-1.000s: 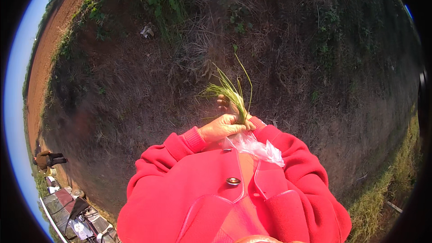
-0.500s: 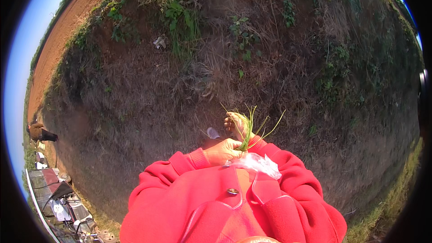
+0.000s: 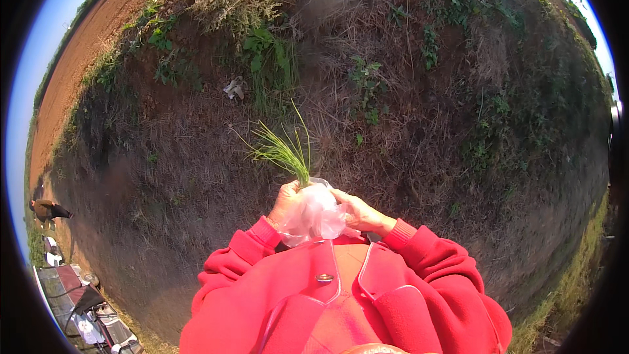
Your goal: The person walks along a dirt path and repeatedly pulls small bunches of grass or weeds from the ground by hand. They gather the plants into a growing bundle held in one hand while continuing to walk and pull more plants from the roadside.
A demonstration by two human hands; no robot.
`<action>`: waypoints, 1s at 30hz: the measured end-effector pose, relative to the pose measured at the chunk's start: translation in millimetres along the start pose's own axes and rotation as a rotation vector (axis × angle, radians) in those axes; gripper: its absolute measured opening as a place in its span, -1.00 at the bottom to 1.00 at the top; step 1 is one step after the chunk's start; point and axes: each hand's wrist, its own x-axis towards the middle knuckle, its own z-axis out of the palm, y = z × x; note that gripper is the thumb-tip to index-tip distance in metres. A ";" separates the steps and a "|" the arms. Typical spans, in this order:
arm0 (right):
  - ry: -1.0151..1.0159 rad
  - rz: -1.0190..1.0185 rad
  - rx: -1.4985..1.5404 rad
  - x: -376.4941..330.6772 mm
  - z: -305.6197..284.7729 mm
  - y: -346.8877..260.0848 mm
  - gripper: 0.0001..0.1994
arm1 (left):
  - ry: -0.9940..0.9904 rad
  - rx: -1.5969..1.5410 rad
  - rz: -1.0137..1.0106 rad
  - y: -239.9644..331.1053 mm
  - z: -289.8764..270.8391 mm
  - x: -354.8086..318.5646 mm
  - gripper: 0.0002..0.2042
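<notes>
A bunch of long, thin green blades (image 3: 283, 152), like grass or wild chives, fans out up and to the left in front of my chest. My left hand (image 3: 285, 204) closes round its lower end, which runs down beside a thin, clear whitish plastic bag (image 3: 316, 215). The bag hangs crumpled between my two hands. From the right, my right hand (image 3: 361, 214) grips the bag's upper edge, fingers bent behind the plastic. How far the stalks reach into the bag cannot be made out. Both arms wear red sleeves.
Before me rises a bank of dry grass and brown earth with green weeds (image 3: 268, 59) and a pale scrap (image 3: 234, 88). At far left another person (image 3: 51, 210) stands near a parked three-wheeled vehicle (image 3: 82, 301). Ploughed red soil (image 3: 85, 39) lies beyond.
The green bunch has moved left and now points up-left, in my left hand. My right hand has come down from beside the blades to the bag, which is lifted and opened out more.
</notes>
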 end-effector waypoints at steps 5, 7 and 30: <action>-0.156 0.060 -0.595 51.1 9.4 -7.7 -0.75 | 0.047 0.083 -0.016 56.6 -53.6 10.2 -0.91; -0.260 -0.029 -0.779 83.2 17.2 -15.7 -0.75 | 0.207 0.080 0.094 104.3 -82.8 22.3 -0.90; 0.716 -0.328 -1.057 366.6 -340.1 -148.3 -0.73 | 0.428 -0.578 0.165 46.2 -76.3 208.2 -0.88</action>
